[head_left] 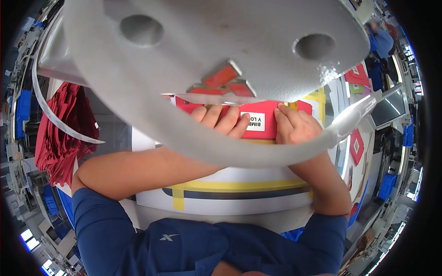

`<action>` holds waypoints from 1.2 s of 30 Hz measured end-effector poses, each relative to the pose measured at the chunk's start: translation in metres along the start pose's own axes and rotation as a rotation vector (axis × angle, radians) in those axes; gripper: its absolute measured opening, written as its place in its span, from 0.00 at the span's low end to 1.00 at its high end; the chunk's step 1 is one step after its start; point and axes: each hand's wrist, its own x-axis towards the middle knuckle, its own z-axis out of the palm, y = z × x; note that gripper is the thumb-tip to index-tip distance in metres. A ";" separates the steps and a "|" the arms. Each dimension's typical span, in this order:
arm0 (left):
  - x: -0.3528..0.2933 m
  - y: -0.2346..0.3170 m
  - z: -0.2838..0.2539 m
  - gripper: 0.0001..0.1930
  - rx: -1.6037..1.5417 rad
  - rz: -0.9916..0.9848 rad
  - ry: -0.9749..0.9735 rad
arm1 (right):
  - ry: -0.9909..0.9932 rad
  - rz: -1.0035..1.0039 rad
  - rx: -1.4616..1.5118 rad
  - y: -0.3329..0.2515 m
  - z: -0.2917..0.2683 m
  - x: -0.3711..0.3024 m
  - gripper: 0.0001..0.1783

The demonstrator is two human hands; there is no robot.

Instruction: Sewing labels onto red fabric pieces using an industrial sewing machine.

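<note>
A red fabric piece with a white printed label lies flat on the white table. My left hand rests on its left part, fingers spread and pressing down. My right hand presses on its right edge, fingertips beside the label. A large grey cap brim with a red emblem hides the upper part of the fabric and the table beyond it.
Yellow and black tape lines cross the table near me. A heap of red garments hangs at the left. More red labelled pieces lie at the right. A person in blue stands at the far right.
</note>
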 end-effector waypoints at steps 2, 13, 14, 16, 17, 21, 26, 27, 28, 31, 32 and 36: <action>0.000 0.001 -0.001 0.40 -0.019 -0.015 0.005 | -0.004 0.015 -0.008 0.000 0.000 0.000 0.21; 0.000 -0.002 -0.006 0.31 0.074 0.099 0.022 | 0.029 0.001 -0.040 -0.007 0.007 0.006 0.22; 0.002 -0.001 -0.007 0.30 0.023 0.081 0.006 | 0.024 -0.003 -0.045 -0.008 0.006 0.008 0.22; 0.000 -0.002 -0.008 0.31 0.009 0.084 0.017 | -0.008 0.022 0.007 -0.010 0.003 0.011 0.23; -0.001 -0.003 -0.009 0.32 -0.001 0.090 0.022 | -0.012 0.018 0.003 -0.011 0.002 0.013 0.23; -0.006 -0.005 -0.017 0.35 -0.171 0.050 -0.090 | -0.045 0.033 0.043 -0.019 -0.001 0.021 0.21; -0.018 -0.009 -0.013 0.41 0.078 0.005 -0.042 | -0.001 -0.071 -0.109 -0.027 0.005 0.028 0.20; -0.021 -0.011 -0.013 0.41 0.072 0.008 -0.037 | -0.014 -0.020 -0.039 -0.028 0.015 0.026 0.20; -0.025 -0.013 -0.013 0.41 0.069 0.004 -0.048 | -0.026 0.022 0.037 -0.030 0.020 0.029 0.20; -0.036 -0.018 -0.013 0.41 0.076 -0.014 -0.047 | -0.115 0.036 0.022 -0.044 0.002 0.044 0.18; -0.039 -0.019 -0.013 0.41 0.089 -0.023 -0.038 | -0.119 0.032 0.017 -0.046 0.002 0.046 0.18; -0.049 -0.027 -0.016 0.41 0.088 -0.019 0.007 | -0.177 0.043 -0.023 -0.056 0.003 0.052 0.16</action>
